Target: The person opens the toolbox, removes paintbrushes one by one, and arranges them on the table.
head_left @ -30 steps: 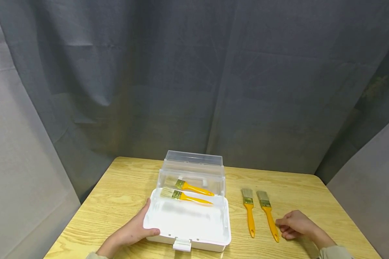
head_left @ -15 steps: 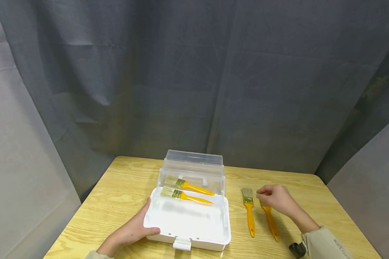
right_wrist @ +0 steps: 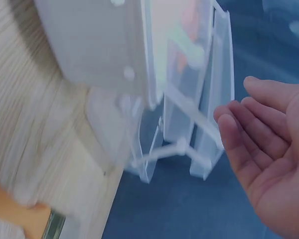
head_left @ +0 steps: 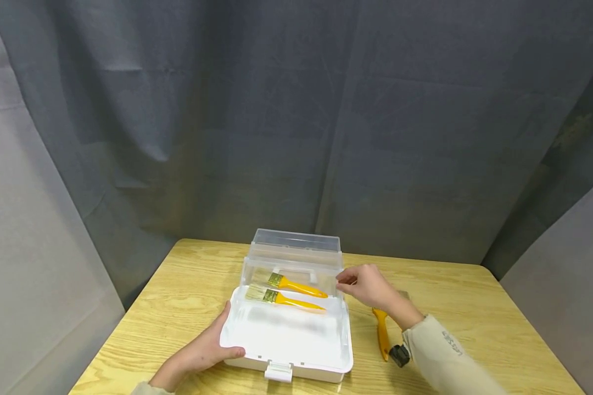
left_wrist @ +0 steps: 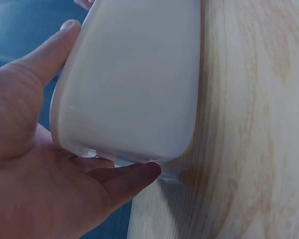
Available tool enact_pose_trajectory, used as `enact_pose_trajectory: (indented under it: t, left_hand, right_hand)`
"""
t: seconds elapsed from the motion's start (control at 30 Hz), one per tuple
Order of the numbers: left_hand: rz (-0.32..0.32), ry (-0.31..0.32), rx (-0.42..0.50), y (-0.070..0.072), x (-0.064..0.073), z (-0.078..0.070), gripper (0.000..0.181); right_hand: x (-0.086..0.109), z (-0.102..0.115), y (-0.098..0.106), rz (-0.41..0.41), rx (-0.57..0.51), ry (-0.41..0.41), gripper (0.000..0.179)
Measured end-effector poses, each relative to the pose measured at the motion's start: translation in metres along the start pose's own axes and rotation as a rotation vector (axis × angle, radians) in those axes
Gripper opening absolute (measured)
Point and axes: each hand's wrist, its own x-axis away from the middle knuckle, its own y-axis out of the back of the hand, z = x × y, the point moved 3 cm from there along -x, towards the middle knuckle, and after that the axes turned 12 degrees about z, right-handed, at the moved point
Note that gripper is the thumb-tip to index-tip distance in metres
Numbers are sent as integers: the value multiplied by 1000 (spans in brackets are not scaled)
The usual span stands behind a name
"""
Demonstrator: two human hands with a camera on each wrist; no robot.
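A white storage box [head_left: 311, 374] stands on the table with its clear lid folded back and its clear tray [head_left: 255, 267] raised. Two paintbrushes, an upper one [head_left: 301, 288] and a lower one [head_left: 298, 303], lie across the tray, yellow handles pointing right. My left hand [head_left: 202, 345] grips the box's left end, thumb over the front rim and fingers [left_wrist: 129, 184] round the far side. Beside the tray's right end, my right hand [head_left: 368, 286] is raised with loosely bent fingers and holds nothing. A third paintbrush [head_left: 382, 332] lies on the table below my right forearm, its bristles hidden.
Bristles of another paintbrush [head_left: 404, 294] show past the right forearm, which covers the rest of it. A white latch [head_left: 279, 372] hangs at the box's front. Dark grey curtain [head_left: 400, 164] hangs behind the wooden table [head_left: 188, 280].
My right hand has moved from the handle of the rightmost paintbrush, up past its bristles, then left to the tray's right end. The left hand and box have stayed in place.
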Motion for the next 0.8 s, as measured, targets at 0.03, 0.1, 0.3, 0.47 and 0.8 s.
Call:
enact_pose_trajectory:
  t: [0.03,0.1,0.3,0.47,0.8]
  left_hand:
    - [-1,-3,4,0,0,0,118]
    - [-1,-13,13,0,0,0,118]
    - [4,-11,8,1,0,2,117]
    - [10,-15,-2,1,0,0,117]
    - [14,-26,-23,2,-1,2,116]
  right_hand:
    - [-4,3,-3,10,7,21,14]
    - [-12,7,-10,30,14,51,14]
    - [-30,15,-28,72,53,85,18]
    - [-39,24,-37,73,138,169,2]
    - [-50,28,-52,120,289,191,5]
